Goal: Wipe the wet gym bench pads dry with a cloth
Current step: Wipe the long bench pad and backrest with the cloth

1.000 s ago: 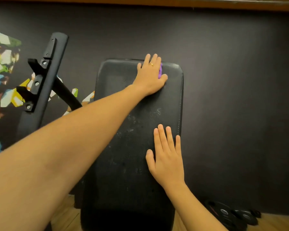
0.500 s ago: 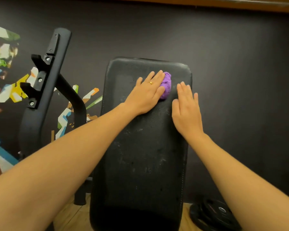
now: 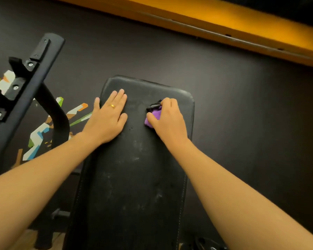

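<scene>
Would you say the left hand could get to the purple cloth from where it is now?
Probably yes. The left hand lies flat and open on the bench pad, with only bare pad between it and the purple cloth. However, the right hand is gripping the cloth and covers most of it.

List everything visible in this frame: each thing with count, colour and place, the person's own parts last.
bench pad: one, black, centre, running up from the bottom edge.
cloth: one, purple, bunched on the pad's upper right.
rack upright: one, black, left of the pad.
wall mural: one, multicoloured, behind the upright.
trim: one, orange, along the top.
weight plate: at least one, black, bottom edge, partly cut off.
ring: one, gold, on the left hand.
left hand: flat on the pad.
right hand: fingers closed on the cloth.
</scene>
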### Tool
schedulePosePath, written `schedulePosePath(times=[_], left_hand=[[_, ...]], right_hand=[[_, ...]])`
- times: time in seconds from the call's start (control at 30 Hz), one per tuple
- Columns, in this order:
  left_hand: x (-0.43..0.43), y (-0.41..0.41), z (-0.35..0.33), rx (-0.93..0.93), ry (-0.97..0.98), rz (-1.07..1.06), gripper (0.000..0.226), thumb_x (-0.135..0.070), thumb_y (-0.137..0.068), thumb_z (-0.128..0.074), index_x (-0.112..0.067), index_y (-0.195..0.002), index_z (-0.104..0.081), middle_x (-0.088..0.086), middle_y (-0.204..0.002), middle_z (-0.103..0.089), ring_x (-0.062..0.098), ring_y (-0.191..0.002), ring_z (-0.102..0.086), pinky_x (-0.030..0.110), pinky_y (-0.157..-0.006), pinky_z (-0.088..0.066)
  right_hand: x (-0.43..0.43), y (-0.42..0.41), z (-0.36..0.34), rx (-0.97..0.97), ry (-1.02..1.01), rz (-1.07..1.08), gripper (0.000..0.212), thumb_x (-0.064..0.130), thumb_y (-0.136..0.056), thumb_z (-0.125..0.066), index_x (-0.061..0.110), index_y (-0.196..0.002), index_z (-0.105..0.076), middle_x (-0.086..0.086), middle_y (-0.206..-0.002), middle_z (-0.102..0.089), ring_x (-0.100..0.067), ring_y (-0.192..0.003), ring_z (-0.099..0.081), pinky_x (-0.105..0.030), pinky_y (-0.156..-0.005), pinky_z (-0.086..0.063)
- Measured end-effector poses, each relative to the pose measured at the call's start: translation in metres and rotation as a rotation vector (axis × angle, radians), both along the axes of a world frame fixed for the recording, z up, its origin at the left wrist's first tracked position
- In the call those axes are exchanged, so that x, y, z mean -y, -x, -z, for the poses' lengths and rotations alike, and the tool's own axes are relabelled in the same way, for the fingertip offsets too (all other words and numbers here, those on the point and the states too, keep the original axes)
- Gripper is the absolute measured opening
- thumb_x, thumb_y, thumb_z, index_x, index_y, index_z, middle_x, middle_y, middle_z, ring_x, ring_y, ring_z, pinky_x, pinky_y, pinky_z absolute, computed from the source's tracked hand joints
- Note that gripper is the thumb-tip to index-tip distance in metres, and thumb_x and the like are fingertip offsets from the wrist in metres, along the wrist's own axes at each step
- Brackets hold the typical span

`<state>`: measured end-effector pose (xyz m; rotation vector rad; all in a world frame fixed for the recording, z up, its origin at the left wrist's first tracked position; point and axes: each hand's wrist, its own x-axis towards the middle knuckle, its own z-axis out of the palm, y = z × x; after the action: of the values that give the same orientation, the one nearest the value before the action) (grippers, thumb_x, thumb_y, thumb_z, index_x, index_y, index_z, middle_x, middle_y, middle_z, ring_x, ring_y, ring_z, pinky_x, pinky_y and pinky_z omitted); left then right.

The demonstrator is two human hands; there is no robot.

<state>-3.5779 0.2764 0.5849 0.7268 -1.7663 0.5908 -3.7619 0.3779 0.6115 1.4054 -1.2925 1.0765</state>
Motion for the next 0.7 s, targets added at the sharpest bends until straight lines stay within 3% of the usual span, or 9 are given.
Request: schedulePosePath(times=[0.07, 0.1, 0.17, 0.33, 0.53, 0.63, 0.7], left_hand=[[0.012, -0.002, 0.009, 0.022, 0.046, -0.048, 0.064, -0.04, -0.104, -0.019, -0.015, -0.162, -0.01, -0.002, -0.169, 0.002, 0.015, -0.156, 0.002, 0.055, -0.123, -0.002], [0.016, 0.0, 0.011, 0.015, 0.067, -0.069, 0.065, -0.041, -0.103, -0.017, -0.015, -0.162, -0.011, -0.002, -0.169, 0.001, 0.015, -0.156, 0.001, 0.056, -0.123, -0.004], [0.02, 0.003, 0.012, -0.004, 0.086, -0.087, 0.065, -0.041, -0.103, -0.017, -0.014, -0.162, -0.014, -0.001, -0.17, -0.002, 0.015, -0.156, -0.002, 0.057, -0.123, -0.007], [0.02, 0.002, 0.014, -0.003, 0.109, -0.081, 0.065, -0.041, -0.103, -0.017, -0.013, -0.162, -0.014, 0.0, -0.169, -0.004, 0.017, -0.156, -0.004, 0.056, -0.123, -0.008], [0.019, 0.0, 0.013, -0.002, 0.116, -0.084, 0.065, -0.04, -0.103, -0.017, -0.013, -0.162, -0.014, 0.0, -0.169, -0.004, 0.017, -0.156, -0.004, 0.056, -0.123, -0.008], [0.021, 0.0, 0.014, 0.002, 0.133, -0.087, 0.064, -0.04, -0.103, -0.017, -0.013, -0.162, -0.013, 0.0, -0.169, -0.004, 0.018, -0.156, -0.004, 0.057, -0.123, -0.008], [0.021, 0.001, 0.014, 0.003, 0.142, -0.089, 0.064, -0.039, -0.104, -0.017, -0.012, -0.162, -0.014, 0.001, -0.169, -0.004, 0.018, -0.156, -0.005, 0.057, -0.123, -0.009]], right_hand=[[0.018, -0.012, 0.005, 0.021, -0.03, 0.001, 0.036, 0.02, -0.1, -0.04, 0.0, -0.123, -0.058, -0.017, -0.139, -0.044, -0.037, -0.124, -0.045, -0.034, -0.102, -0.037], [0.026, -0.015, 0.009, 0.016, -0.006, 0.04, 0.042, 0.018, -0.101, -0.036, -0.002, -0.134, -0.053, -0.021, -0.149, -0.038, -0.041, -0.139, -0.034, -0.042, -0.117, -0.028], [0.033, -0.023, 0.014, 0.099, 0.031, 0.049, 0.052, 0.019, -0.101, -0.036, -0.002, -0.149, -0.037, -0.021, -0.16, -0.028, -0.041, -0.152, -0.015, -0.048, -0.125, -0.015], [0.041, -0.026, 0.021, 0.098, 0.115, 0.046, 0.06, 0.036, -0.103, -0.039, 0.001, -0.152, -0.034, -0.019, -0.163, -0.027, -0.04, -0.153, -0.012, -0.048, -0.124, -0.019], [0.039, -0.006, -0.001, 0.023, 0.266, -0.012, 0.032, 0.007, -0.103, -0.045, -0.006, -0.131, -0.053, -0.024, -0.139, -0.055, -0.042, -0.137, -0.045, -0.05, -0.108, -0.047], [0.016, 0.027, -0.03, 0.148, 0.261, -0.016, 0.036, 0.005, -0.105, -0.038, -0.002, -0.14, -0.048, -0.017, -0.151, -0.045, -0.035, -0.147, -0.033, -0.042, -0.112, -0.037], [0.003, 0.048, -0.04, 0.137, 0.209, 0.001, 0.029, 0.005, -0.104, -0.035, 0.0, -0.127, -0.052, -0.014, -0.138, -0.052, -0.034, -0.132, -0.046, -0.046, -0.106, -0.041]])
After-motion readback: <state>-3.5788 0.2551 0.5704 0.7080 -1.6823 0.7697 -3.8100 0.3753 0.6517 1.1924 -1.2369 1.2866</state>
